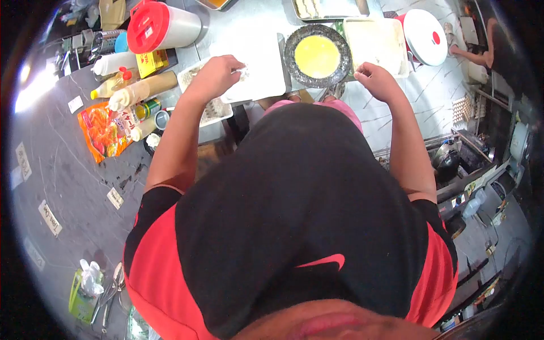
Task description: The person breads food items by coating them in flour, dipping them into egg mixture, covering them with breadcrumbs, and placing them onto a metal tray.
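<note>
My left hand [218, 76] is over a white tray [272, 85], fingers pinched together at its left side. White bits show at the fingertips, but what they hold is too small to make out. Under my left wrist is another tray [221, 110] with pale crumbly stuff in it, partly hidden. Between my hands stands a dark speckled bowl [292, 71] of yellow liquid [317, 56] that looks like beaten egg. My right hand [377, 79] is curled, thumb and fingers together, beside the bowl and at the near edge of a pale shallow tray [377, 48]. Its grip is unclear.
Left are a red-lidded container [164, 28], squeeze bottles [144, 90], an orange packet [102, 130] and, nearer, a whisk [107, 294]. A tray of pale strips [309, 8] is at the back. Right are a white-lidded red container [425, 37] and a person's leg [473, 55].
</note>
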The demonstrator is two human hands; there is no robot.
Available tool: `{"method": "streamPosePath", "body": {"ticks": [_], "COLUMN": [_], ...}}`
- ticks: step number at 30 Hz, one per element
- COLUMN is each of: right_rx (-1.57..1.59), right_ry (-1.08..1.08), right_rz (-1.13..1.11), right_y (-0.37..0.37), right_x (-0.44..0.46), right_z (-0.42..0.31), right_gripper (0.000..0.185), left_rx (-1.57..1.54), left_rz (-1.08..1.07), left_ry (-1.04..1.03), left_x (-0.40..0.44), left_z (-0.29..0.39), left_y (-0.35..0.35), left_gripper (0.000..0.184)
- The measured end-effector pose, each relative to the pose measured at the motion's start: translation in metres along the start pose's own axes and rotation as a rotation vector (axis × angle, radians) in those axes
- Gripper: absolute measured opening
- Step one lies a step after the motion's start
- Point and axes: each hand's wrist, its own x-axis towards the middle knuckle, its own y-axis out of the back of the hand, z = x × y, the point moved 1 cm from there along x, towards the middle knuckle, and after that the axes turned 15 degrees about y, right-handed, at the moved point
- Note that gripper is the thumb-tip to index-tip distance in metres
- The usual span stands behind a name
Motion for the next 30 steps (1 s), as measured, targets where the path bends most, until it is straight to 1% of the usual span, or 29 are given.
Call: {"method": "streamPosePath", "body": {"ticks": [3,8,11,17,21,24,27,30], "right_rx": [-0.041,0.001,0.000,-0.002,-0.016,-0.051,0.006,0.003], "right_ry": [0.029,0.016,0.010,0.064,0.070,0.120,0.110,0.017], "right_rz": [0.014,0.005,0.010,0.049,0.058,0.076,0.104,0.061], "right_y": [0.000,-0.003,-0.003,0.006,0.007,0.005,0.003,0.007], "right_x": [0.000,-0.003,-0.003,-0.006,-0.010,-0.014,-0.023,-0.032], "right_z": [0.000,-0.003,0.002,0.001,0.005,0.017,0.025,0.029], "right_gripper": [0.033,0.033,0.033,0.035,0.037,0.039,0.040,0.039], "left_rx": [-0.004,-0.010,-0.004,-0.107,-0.163,-0.277,-0.290,-0.117], "left_rz": [0.000,0.005,-0.010,0.019,0.050,-0.021,-0.099,-0.025], "left_ry": [0.008,0.047,0.040,-0.113,-0.293,-0.210,-0.082,-0.023], "left_x": [0.000,-0.009,-0.013,-0.010,0.019,0.059,0.102,0.131], "left_z": [-0.003,-0.006,0.008,0.069,0.117,0.141,0.145,0.134], "left_y": [-0.004,-0.005,0.007,0.026,0.015,-0.018,-0.058,-0.096], "left_gripper": [0.032,0.032,0.032,0.031,0.031,0.032,0.035,0.038]}}
